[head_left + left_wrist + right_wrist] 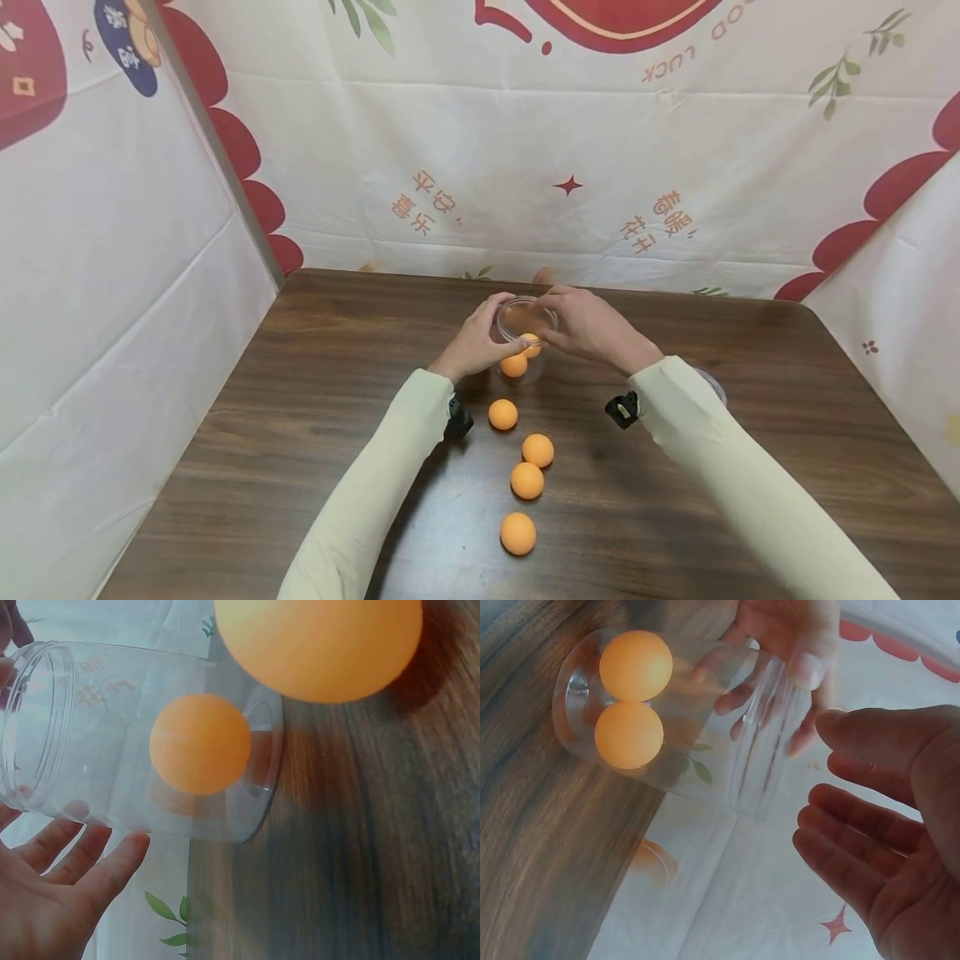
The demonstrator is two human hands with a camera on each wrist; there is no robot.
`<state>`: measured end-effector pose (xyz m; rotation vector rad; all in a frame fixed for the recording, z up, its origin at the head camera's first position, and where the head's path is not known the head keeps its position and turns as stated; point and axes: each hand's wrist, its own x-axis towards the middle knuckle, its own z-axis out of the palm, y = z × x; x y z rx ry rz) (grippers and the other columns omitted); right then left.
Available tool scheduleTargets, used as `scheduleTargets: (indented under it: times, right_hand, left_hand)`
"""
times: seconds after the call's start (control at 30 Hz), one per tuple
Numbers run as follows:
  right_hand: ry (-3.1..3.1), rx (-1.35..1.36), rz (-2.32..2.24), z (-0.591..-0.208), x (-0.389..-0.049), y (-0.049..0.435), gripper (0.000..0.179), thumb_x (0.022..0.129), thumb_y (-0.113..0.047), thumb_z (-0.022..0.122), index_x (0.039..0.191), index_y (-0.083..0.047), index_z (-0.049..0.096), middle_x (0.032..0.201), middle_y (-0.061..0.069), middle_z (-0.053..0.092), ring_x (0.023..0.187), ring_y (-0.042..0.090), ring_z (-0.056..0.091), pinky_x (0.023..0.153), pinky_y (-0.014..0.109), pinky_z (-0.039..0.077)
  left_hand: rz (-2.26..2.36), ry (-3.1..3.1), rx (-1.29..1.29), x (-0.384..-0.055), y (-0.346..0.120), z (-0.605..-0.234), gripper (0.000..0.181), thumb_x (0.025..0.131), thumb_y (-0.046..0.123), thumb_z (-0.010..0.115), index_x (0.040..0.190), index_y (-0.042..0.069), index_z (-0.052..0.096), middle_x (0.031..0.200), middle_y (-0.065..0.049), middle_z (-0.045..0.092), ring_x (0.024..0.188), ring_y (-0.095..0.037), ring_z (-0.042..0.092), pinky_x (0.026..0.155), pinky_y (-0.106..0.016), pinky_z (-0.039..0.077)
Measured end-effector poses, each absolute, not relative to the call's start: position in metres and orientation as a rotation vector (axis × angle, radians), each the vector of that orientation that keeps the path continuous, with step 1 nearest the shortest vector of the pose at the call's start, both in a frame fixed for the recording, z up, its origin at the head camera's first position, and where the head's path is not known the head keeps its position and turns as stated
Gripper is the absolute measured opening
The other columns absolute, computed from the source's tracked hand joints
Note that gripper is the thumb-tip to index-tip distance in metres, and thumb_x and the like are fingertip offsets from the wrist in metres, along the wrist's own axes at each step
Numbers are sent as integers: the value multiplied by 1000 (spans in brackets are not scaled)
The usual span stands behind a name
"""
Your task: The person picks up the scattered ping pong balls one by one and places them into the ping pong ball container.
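A clear plastic jar (pixel 112 742) stands upright near the far side of the table, its mouth uncovered. Two orange ping-pong balls (pixel 630 735) lie at its bottom in the right wrist view. My left hand (pixel 476 340) holds the jar around its upper side, thumb near the rim. Just over the mouth is my right hand (pixel 592 327), its fingers relaxed and slightly bent, with nothing between them. More ping-pong balls (pixel 527 481), several of them, lie in a loose line on the table between my forearms.
The brown wooden table (pixel 300 433) ends at a white printed cloth (pixel 480 125) behind the jar. A clear round lid-like piece (pixel 712 386) lies to the right, partly hidden by my right sleeve. Cloth also hangs at both sides.
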<state>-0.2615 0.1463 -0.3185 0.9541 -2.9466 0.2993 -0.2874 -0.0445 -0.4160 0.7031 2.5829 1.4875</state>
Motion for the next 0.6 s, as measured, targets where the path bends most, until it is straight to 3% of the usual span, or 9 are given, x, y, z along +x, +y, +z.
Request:
scheduleTargets:
  times: [0.2, 0.43, 0.6]
  right_hand:
    - [-2907, 1006, 350, -316, -247, 152, 44, 81, -15, 75, 121, -1, 62, 114, 15, 62, 86, 24, 63, 77, 40, 53]
    - [-2896, 1042, 343, -317, -223, 157, 49, 80, -20, 77, 124, -5, 60, 120, 12, 59, 90, 22, 63, 78, 41, 54]
    - [-2845, 1103, 358, -323, -205, 163, 50, 80, -21, 77, 124, -6, 59, 120, 11, 58, 95, 23, 63, 78, 41, 53]
  left_hand:
    - [1521, 2577, 682, -285, -46, -419, 72, 84, 34, 71, 143, 21, 32, 143, -10, 42, 108, -22, 51, 83, -35, 50]
    - [1525, 2581, 691, -286, -44, -418, 72, 84, 33, 71, 143, 22, 32, 141, -11, 43, 102, -22, 51, 81, -35, 49]
    - [1510, 2603, 695, -285, -41, -416, 71, 84, 33, 72, 143, 22, 32, 138, -10, 47, 107, -21, 50, 84, -36, 49]
